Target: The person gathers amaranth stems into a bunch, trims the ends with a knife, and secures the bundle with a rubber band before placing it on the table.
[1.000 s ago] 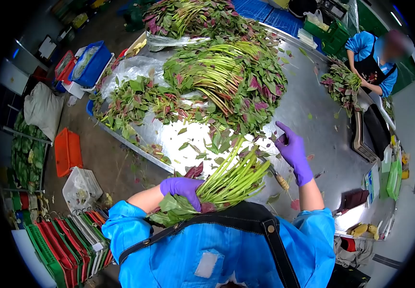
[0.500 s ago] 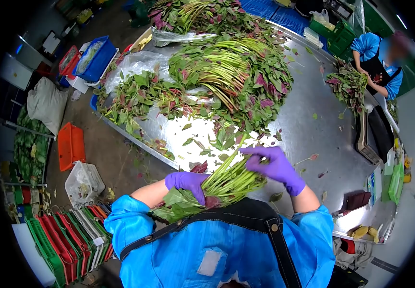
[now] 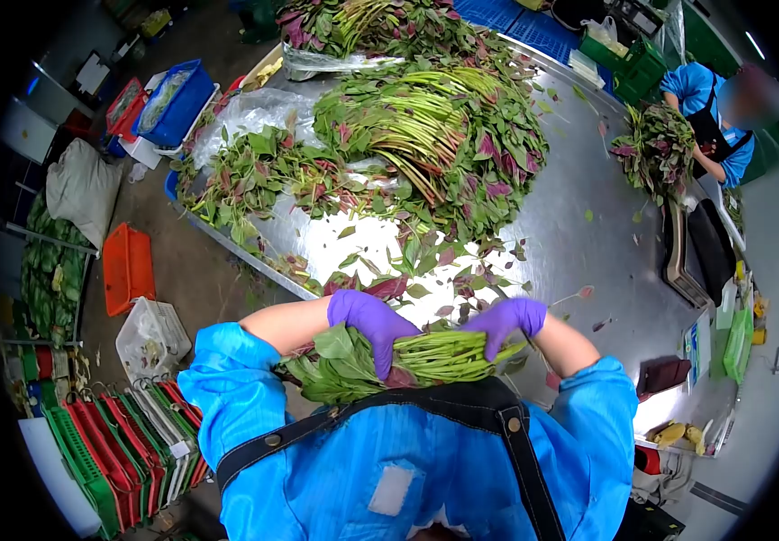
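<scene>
A bunch of leafy greens (image 3: 443,357) lies sideways against my apron, leaves to the left and pale green stems to the right. My left hand (image 3: 373,326), in a purple glove, wraps round the bunch near its leaves. Around the stem ends on the right curls my purple-gloved right hand (image 3: 505,325). Beyond my hands, loose leaves (image 3: 416,261) are scattered on the shiny metal table (image 3: 578,234). A large pile of red-and-green leafy stems (image 3: 434,126) is heaped farther back.
Across the table at the right, a co-worker (image 3: 709,117) in blue holds another bunch (image 3: 655,153). To the left are a blue crate (image 3: 171,104), an orange crate (image 3: 128,269), a white basket (image 3: 150,341) and stacked red and green crates (image 3: 119,451). Plastic film (image 3: 272,113) lies by the pile.
My right hand has come down from above the stems onto their ends. The bunch has turned from slanting to nearly level. The co-worker's bunch has shifted slightly.
</scene>
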{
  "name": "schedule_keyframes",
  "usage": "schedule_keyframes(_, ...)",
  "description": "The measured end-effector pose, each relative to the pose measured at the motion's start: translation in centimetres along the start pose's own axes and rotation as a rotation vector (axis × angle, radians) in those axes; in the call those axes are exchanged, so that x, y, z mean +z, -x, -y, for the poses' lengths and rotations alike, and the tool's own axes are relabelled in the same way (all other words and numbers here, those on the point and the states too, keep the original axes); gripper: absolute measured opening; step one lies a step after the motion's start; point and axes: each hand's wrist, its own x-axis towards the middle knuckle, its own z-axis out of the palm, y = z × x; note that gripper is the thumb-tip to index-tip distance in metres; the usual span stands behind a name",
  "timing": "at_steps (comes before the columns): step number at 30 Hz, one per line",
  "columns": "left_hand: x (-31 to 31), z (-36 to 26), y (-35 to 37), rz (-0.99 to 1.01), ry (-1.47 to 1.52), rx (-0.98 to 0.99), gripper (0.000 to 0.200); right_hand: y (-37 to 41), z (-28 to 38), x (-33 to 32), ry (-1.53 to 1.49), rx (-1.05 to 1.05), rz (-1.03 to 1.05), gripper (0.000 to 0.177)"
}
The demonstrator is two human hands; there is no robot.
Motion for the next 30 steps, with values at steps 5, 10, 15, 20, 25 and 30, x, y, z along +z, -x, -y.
schedule_keyframes(5,-0.2,0.3,1.6,-0.172,-0.068,0.048,0.072,2.4,2.5,6.0,0.054,0.07,-0.11,0.069)
schedule_keyframes(10,2.7,-2.9,9.0,-1.192,-0.191,0.211,0.063,2.1,-0.3,11.5,-0.11,0.03,-0.682,0.052)
schedule_keyframes(15,7.5,4.7,12.0,-0.631,0.124,0.147,0.054,1.7,3.3,9.5,-0.226,-0.063,-0.933,0.051)
schedule_keyframes(20,8.0,6.3,0.5,-1.013,0.543,0.656,0.057,-4.9,6.7,5.2,-0.365,-0.179,-1.012,0.05)
schedule_keyframes(25,5.2,11.6,-4.8,-1.192,0.998,1.001,0.048,-10.6,1.7,2.8,-0.665,-0.117,-1.073,0.056)
schedule_keyframes(30,8.3,10.4,-1.7,-1.133,1.295,1.03,0.048,-9.6,2.7,3.9,-0.914,-0.263,-0.931,0.056)
